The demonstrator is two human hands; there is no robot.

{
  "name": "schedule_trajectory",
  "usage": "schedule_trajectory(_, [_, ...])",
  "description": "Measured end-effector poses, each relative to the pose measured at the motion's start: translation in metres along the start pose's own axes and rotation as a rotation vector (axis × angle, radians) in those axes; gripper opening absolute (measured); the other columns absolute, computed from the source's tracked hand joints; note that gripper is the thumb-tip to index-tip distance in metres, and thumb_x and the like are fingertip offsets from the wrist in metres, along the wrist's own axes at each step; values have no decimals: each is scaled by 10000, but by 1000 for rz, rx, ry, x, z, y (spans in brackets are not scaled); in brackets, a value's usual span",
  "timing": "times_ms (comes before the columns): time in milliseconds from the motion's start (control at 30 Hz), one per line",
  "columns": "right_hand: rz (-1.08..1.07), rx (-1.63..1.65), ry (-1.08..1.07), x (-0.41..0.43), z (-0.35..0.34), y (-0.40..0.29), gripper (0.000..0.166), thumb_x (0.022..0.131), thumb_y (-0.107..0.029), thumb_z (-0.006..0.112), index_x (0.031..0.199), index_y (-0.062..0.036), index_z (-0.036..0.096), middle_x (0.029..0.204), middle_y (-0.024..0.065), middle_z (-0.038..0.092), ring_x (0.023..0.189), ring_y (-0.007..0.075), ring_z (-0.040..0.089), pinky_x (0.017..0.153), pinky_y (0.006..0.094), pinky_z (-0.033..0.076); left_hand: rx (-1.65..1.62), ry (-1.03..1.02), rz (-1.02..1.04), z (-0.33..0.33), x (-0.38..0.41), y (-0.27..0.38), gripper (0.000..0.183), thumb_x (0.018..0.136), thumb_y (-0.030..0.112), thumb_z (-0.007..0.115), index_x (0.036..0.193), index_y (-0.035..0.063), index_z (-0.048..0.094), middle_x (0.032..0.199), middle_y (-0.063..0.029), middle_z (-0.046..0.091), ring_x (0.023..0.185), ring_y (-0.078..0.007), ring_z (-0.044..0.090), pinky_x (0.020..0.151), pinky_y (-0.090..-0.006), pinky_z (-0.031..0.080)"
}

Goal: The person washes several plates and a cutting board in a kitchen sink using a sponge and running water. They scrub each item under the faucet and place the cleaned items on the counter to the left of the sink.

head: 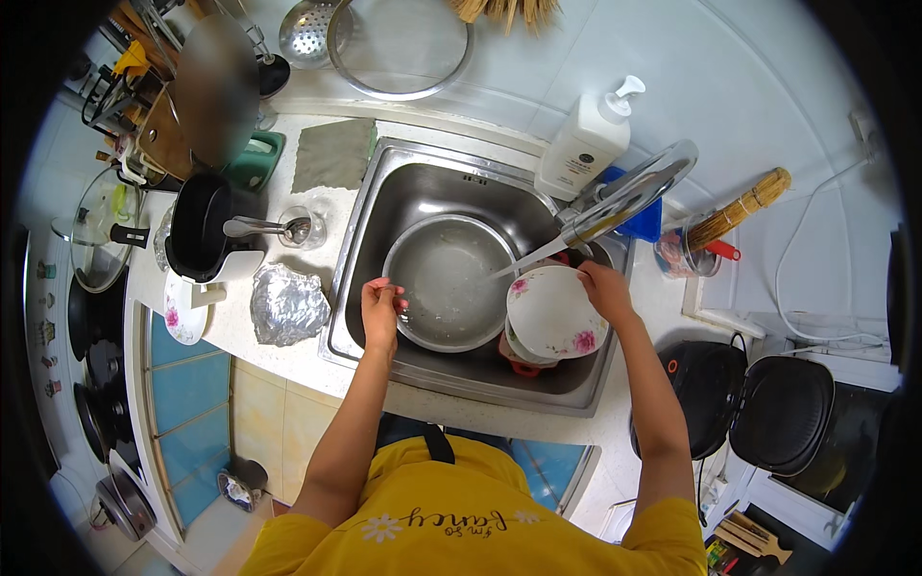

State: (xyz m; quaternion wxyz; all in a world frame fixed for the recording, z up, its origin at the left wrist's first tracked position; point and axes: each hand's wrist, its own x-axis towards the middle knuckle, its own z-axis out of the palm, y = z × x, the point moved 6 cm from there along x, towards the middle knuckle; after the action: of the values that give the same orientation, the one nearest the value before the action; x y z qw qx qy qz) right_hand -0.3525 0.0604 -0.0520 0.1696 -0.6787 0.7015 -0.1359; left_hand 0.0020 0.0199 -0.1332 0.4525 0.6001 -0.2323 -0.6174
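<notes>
My right hand (606,294) grips the upper-right rim of a white plate (553,309) with pink flowers. The plate is over more dishes (524,349) and a red-handled item (529,369), mostly hidden beneath it, in the sink's right part. My left hand (382,309) hovers by the left rim of a round metal basin (452,288), fingers loosely bent, with nothing visible in them. Cloudy water stands in the basin. From the chrome faucet (634,191) a stream of water runs into the basin's right side. Both hands are over the stainless steel sink (421,183).
Left of the sink lie crumpled foil (289,304), a glass holding spoons (306,229), a black air-fryer-style basket (202,227) and a grey cloth (335,155). A white pump bottle (587,144) stands behind the faucet. At right are a brush (742,205) and an open black electric griddle (781,414).
</notes>
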Motion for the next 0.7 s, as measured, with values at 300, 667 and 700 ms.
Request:
schedule_trajectory(300, [262,232,230,-10,27,5,109,750,-104,526,801,-24,471,661,165,546,608,310,538,537,374,410,158,-270,-233,17,-8,-44,123,826,134,407,938,82,421,801,-61,565,610,-118,542,553,-208,416])
schedule_trajectory(667, [677,1104,462,-38,167,-19,98,759,-61,532,805,-8,464,682,67,529,577,120,491,538,247,395,40,-362,-349,47,-27,-87,358,789,161,525,1110,89,381,1000,-43,509,856,-140,523,667,-244,457])
schedule_trajectory(700, [696,1144,456,-40,169,-25,101,756,-58,536,802,-7,463,683,63,526,577,117,490,541,243,394,63,-359,-342,47,-27,-84,348,788,151,519,1105,89,388,1002,-41,507,865,-140,515,666,-251,459])
